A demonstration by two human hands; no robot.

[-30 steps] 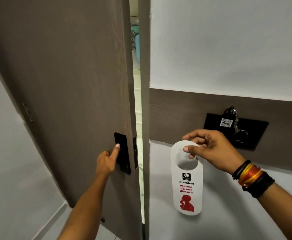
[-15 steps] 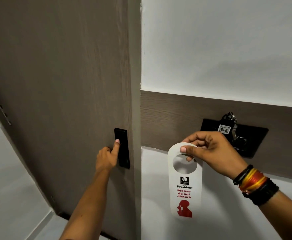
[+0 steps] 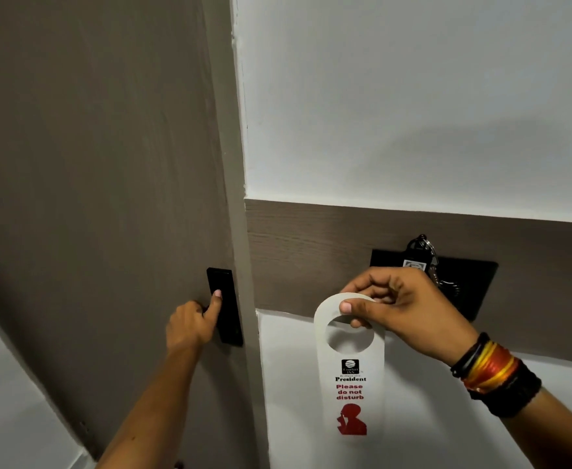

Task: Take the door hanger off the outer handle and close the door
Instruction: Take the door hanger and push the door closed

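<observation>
Left hand [image 3: 189,328] on shut door's [image 3: 101,198] lock plate [image 3: 225,306], right hand [image 3: 403,306] pinching hanger [image 3: 350,374]

Hotel room entrance, seen from inside. Giveaway at five o'clock: a white door hanger [image 3: 349,374] printed with a hotel logo, "President" and "Please do not disturb" in red over a red silhouette. At three o'clock, a black wall panel [image 3: 474,282] with a tagged room key [image 3: 420,257] slotted in, the sort of key holder found in guest rooms. Brown wood-grain door [image 3: 101,184] filling nine to twelve o'clock, slim black lock plate [image 3: 225,306] near its edge. Matching wood-grain band [image 3: 311,252] across plain white walls [image 3: 413,96], tidy and uniform.
</observation>
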